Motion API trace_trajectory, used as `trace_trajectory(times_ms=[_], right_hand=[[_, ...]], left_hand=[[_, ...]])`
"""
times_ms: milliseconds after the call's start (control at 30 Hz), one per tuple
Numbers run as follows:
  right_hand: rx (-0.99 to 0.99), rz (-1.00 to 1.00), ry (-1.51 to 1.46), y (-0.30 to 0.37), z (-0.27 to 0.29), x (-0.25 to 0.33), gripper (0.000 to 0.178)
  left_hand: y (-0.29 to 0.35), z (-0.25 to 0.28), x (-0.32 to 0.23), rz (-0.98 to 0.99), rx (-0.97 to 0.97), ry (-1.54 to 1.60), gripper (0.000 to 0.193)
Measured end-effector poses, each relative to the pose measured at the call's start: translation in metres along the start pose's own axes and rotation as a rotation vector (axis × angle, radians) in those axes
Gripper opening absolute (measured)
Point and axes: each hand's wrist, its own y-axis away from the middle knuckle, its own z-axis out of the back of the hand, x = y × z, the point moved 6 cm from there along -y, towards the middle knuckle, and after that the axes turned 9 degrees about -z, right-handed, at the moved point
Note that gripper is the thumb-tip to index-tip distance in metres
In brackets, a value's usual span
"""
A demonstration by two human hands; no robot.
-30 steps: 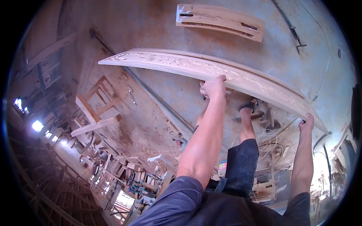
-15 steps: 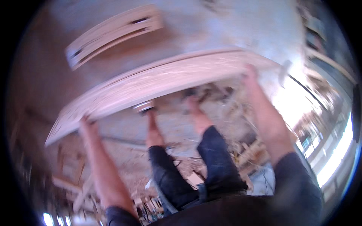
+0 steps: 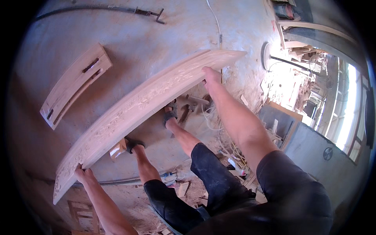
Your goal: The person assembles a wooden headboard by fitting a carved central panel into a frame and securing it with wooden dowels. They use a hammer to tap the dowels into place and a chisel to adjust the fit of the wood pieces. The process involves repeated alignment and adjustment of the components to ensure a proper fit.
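A long, pale carved wooden board (image 3: 141, 103) spans the view in front of me, off the floor and slanting up to the right. Carved relief runs along its upper face. My left hand (image 3: 83, 173) grips its near edge close to the lower left end, fingers closed round it. Toward the other end, my right hand (image 3: 212, 76) holds the same edge, with its fingertips hidden beneath. Beyond the board, a shorter wooden piece with slots (image 3: 76, 86) lies on the floor.
A long bar clamp (image 3: 117, 8) lies at the far left. A stand with a round base (image 3: 267, 56) is at the right. Wood offcuts (image 3: 183, 188) and cables litter the floor near my feet. A grey panel (image 3: 313, 149) stands at right, below bright windows (image 3: 348, 105).
The carved board has tilted more steeply, its left end lower. My view has turned, so the slotted piece appears farther left and lower. Both hands keep their hold.
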Motion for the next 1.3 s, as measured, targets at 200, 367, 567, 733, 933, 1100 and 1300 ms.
trace_trajectory(times_ms=[200, 367, 567, 733, 933, 1100, 1300], right_hand=[[-0.156, 0.094, 0.049, -0.038, 0.011, -0.023, 0.036], [-0.237, 0.122, 0.145, -0.019, 0.0, -0.015, 0.042], [-0.207, 0.201, 0.295, 0.009, -0.013, 0.008, 0.036], [-0.271, 0.201, 0.34, -0.013, -0.007, 0.004, 0.037], [0.156, -0.095, 0.343, -0.005, -0.012, -0.019, 0.049], [0.969, -0.457, 0.045, -0.062, 0.075, 0.024, 0.057], [0.438, -0.001, 0.35, -0.32, 0.164, 0.219, 0.06]], left_hand=[[0.033, -0.02, -0.007, -0.002, -0.07, -0.175, 0.036], [-0.006, -0.006, -0.011, -0.038, -0.063, -0.22, 0.036], [0.01, 0.006, -0.043, -0.131, -0.108, -0.607, 0.036], [0.254, -0.18, -0.017, -1.071, 0.412, -0.715, 0.051], [0.488, -0.347, 0.173, -1.312, 1.403, -1.453, 0.057], [0.478, -0.382, 0.214, -1.136, 1.401, -1.755, 0.031], [0.475, -0.386, 0.216, -1.197, 1.345, -1.616, 0.025]])
